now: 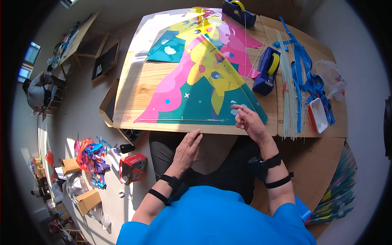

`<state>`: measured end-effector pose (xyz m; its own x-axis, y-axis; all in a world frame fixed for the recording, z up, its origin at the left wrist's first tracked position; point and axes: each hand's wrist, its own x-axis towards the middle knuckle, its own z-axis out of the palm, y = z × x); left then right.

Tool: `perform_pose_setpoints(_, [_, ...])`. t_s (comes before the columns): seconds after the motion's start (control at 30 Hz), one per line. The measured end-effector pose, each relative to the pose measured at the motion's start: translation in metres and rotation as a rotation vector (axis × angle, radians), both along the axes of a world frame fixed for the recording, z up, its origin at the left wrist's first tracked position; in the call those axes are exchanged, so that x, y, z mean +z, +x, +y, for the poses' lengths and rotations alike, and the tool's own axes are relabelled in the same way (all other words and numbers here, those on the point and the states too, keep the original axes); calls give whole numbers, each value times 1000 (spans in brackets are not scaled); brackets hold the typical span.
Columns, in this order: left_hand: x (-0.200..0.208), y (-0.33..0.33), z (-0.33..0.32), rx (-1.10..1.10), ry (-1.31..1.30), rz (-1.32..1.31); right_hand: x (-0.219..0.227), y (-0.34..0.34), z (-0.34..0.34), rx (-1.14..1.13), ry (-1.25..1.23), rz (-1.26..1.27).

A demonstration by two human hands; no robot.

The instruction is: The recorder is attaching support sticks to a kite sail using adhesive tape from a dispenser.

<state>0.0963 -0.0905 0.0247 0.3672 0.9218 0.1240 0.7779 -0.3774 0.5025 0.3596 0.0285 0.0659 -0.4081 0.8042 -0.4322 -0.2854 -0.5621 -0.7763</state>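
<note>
A triangular kite [163, 98], printed in yellow, pink and teal, lies on the wooden table with its wide edge toward me. Along that near edge runs a thin pale rod [183, 119]. My right hand [250, 121] hovers over the kite's near right corner, index finger out and the other fingers loosely bent; I see nothing held in it. At the table's front edge, my left hand [188, 148] rests with fingers stretched out, holding nothing. Beyond the first kite lies another kite [165, 51] in similar colours, partly covered by it.
Two blue tape dispensers [261, 83] with yellow rolls stand beside and behind the kites. To the right lie thin white rods [289, 98], blue ribbon [302, 61], a red-and-white tray [317, 115] and a plastic bag [331, 77]. Cardboard boxes [87, 202] stand on the floor at left; a person [38, 92] sits far left.
</note>
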Motion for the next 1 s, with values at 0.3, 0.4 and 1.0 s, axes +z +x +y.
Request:
perform_pose_setpoints(0.3, [-15,-33,2,295,93,334,-39,-117,-17,276,-206,36])
perform_pose_setpoints(0.4, [-26,-40,3,290,87,374,-45,-132,-13,295,-234,-5])
perform_pose_setpoints(1.0, [-35,-44,8,288,111,288,-68,-147,-11,300,-196,-146])
